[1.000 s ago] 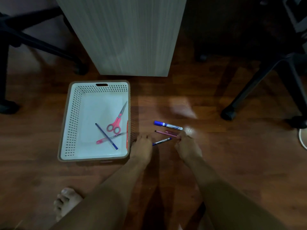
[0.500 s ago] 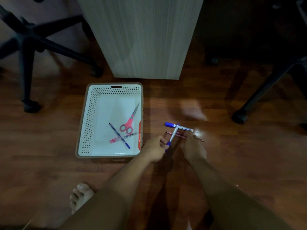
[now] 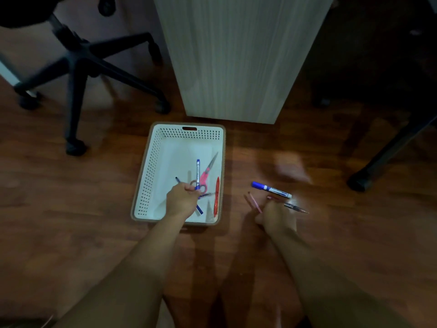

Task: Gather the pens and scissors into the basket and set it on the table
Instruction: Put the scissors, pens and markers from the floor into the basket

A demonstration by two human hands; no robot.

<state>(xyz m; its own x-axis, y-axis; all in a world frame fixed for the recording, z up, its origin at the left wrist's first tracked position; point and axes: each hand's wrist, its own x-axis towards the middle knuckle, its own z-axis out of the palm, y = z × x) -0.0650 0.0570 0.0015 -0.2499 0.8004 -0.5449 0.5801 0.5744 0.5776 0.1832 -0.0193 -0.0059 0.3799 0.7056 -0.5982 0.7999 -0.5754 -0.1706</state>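
Left hand (image 3: 181, 200) over the white basket (image 3: 151, 166), fingers closed on a blue-and-white pen (image 3: 198, 172), barrel pointing toward 12 o'clock; held low above the tray floor, likely so the drop stays inside. Already in the basket: pink scissors (image 3: 205, 174), red pen (image 3: 217, 197) along the 3 o'clock wall, dark blue pen (image 3: 199, 209) partly under the hand.

Right hand (image 3: 276, 215) down on the floor, curled around a pink pen (image 3: 255, 204); a darker pen (image 3: 296, 208) juts out at its 2 o'clock, grip on it unclear. Blue marker (image 3: 271, 189) loose on the floor, at 12 o'clock from that hand.
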